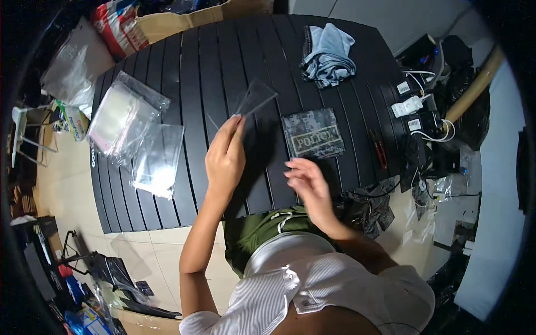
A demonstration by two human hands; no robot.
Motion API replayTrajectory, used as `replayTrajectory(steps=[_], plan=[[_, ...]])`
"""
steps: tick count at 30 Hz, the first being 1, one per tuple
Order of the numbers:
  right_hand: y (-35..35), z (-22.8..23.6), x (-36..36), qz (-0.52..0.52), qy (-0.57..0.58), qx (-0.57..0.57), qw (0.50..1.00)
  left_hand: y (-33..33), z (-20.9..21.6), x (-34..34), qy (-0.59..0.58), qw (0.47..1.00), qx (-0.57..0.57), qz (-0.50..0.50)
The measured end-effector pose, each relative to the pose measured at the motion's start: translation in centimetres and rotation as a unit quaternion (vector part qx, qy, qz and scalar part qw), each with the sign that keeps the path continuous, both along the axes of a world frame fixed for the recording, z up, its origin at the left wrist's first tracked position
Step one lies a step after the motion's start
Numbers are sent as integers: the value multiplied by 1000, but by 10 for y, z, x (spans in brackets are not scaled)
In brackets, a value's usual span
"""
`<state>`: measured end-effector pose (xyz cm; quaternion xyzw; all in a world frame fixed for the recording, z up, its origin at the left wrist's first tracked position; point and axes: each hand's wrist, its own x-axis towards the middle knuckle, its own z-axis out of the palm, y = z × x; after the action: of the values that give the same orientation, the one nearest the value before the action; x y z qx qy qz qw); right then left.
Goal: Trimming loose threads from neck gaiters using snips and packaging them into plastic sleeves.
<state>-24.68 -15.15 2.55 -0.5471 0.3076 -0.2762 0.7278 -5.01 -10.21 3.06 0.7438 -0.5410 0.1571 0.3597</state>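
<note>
My left hand (226, 155) is raised over the middle of the black slatted table (209, 72), pinching a clear plastic bag (258, 98) between thumb and fingers. The bag is thin and see-through, so its full outline is hard to make out. To the right of it a folded camouflage cloth item (314, 133) with a lettered patch lies flat. Just below that item hovers my right hand (310, 184), its fingers curved and apart, holding nothing.
Clear plastic bags (125, 120) lie piled at the table's left. A crumpled blue-grey cloth (329, 56) sits at the far right. Red-handled pliers (380, 152) rest near the right edge. White power adapters (407, 107) with cables stand beyond that edge.
</note>
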Motion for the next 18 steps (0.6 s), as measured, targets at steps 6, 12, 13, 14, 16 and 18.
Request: replayTrajectory(steps=[6, 12, 13, 14, 16, 18], plan=[[-19, 0, -50, -172, -100, 400, 895, -68, -10, -41, 19, 998, 30, -50], [-58, -9, -28, -202, -28, 394, 896, -80, -56, -56, -3, 992, 111, -53], [-63, -6, -23, -207, 23, 391, 896, -79, -56, -58, 4, 992, 119, -41], [-69, -11, -21, -196, 55, 383, 901, -79, -56, -59, 3, 992, 122, -40], [-75, -11, -10, -208, 96, 353, 907, -80, -57, -61, -4, 992, 117, -40], [-85, -22, -3, -189, 136, 320, 918, -80, -58, -64, 2, 993, 114, -30]])
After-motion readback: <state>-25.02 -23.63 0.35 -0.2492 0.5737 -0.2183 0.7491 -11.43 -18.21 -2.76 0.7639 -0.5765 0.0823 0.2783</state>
